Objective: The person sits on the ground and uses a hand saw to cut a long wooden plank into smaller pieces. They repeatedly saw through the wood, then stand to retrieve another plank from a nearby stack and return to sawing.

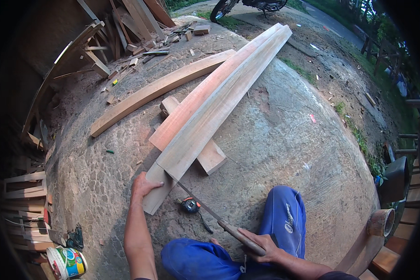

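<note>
saw [221,224] at the plank's [224,105] near end
left hand [142,186] clasps this end, perhaps for steadiness; right hand [266,248] wraps fingers around the handle [240,239]; a block [212,158] below seems to raise the plank.

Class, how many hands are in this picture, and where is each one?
2. The left hand grips the pale board near its closest end; the right hand holds the saw. No others show.
</note>
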The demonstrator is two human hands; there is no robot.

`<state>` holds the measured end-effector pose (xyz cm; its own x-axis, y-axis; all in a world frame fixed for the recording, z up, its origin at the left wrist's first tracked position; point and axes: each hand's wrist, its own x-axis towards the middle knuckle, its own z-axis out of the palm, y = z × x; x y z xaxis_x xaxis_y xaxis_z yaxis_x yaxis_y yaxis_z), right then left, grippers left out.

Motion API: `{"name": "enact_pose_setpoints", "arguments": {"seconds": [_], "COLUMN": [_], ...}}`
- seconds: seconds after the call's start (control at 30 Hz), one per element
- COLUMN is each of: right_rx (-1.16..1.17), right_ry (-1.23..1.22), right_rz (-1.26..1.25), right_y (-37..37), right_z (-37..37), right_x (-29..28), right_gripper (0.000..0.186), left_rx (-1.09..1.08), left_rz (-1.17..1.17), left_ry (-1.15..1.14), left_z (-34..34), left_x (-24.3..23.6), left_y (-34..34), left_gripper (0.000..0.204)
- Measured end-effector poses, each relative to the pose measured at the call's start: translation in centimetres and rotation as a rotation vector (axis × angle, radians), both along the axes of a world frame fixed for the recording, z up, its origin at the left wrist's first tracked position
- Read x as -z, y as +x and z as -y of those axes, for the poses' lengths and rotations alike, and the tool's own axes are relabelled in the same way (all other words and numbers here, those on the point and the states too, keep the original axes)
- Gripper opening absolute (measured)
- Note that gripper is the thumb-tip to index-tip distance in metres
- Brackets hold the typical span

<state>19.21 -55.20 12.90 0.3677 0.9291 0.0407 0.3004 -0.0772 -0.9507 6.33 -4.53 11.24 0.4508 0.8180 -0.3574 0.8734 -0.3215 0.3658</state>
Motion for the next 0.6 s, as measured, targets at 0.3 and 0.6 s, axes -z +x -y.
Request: {"name": "enact_pose_setpoints", "arguments": {"seconds": [0.3,0.6], "right_rx": [0.025,0.075], "right_ry": [-0.019,-0.037], "right_rz": [0.028,-0.162], "right_y": [2.0,0.0], "right_z": [-29.3,3.8], "right_x": [2.6,-2.4], "right_gripper": [0.069,0.072], "left_rx": [0.025,0.015], "left_rz": [-0.111,-0.074], "left_ry": [0.296,-0.012], "left_z": [4.9,0.3], "left_x": [-1.0,0.0], "left_y": [0.6,-0.1], "left_gripper": [0.086,0.088]}}
